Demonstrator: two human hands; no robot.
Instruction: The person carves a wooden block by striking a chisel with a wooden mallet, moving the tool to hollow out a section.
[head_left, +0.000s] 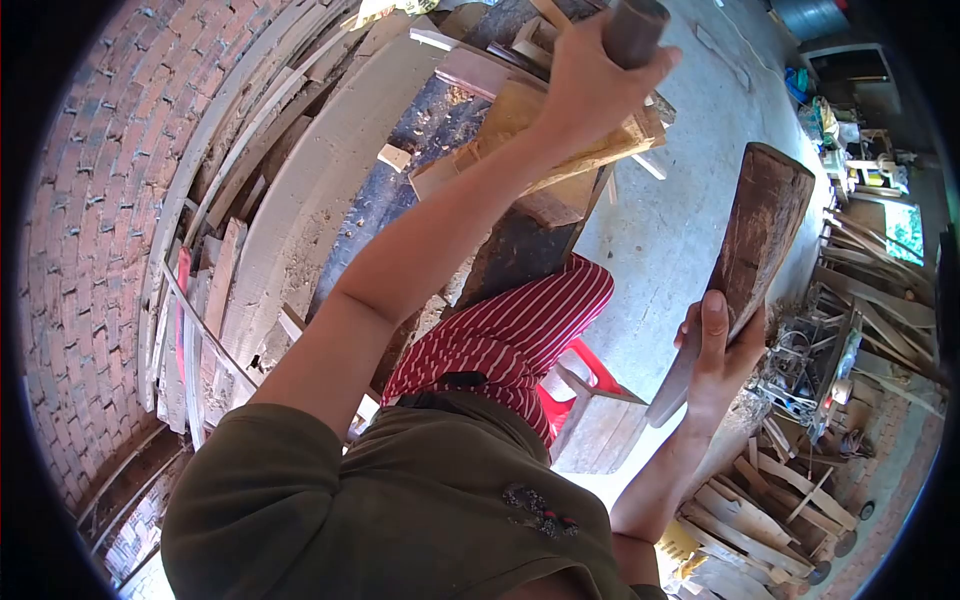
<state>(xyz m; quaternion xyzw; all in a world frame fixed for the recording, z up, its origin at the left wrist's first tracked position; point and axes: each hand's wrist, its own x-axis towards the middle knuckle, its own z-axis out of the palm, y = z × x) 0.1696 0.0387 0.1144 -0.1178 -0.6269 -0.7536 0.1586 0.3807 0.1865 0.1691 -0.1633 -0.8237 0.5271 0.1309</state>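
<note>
Olive shirt (400, 500) fills the 6 o'clock foreground above a red striped cloth (500, 335). Left hand (590, 85), raised at 12 o'clock, has its grip clenched around a dark round handle (635, 28); what the handle carries is out of view. Right hand (715, 360), at 4 o'clock, grasps the lower end of a wooden slab (760, 230). The slab's long axis runs 7 to 1 o'clock, well apart from the handle, which sits over the littered tabletop (430, 110).

Two hands showed, each holding one thing: the left hand (596, 72) one dark handle (635, 28), the right hand (718, 352) one wooden block (760, 225). One red stool (588, 368) and one wooden box (600, 432) stood below; loose planks (300, 200) were too many to count.
</note>
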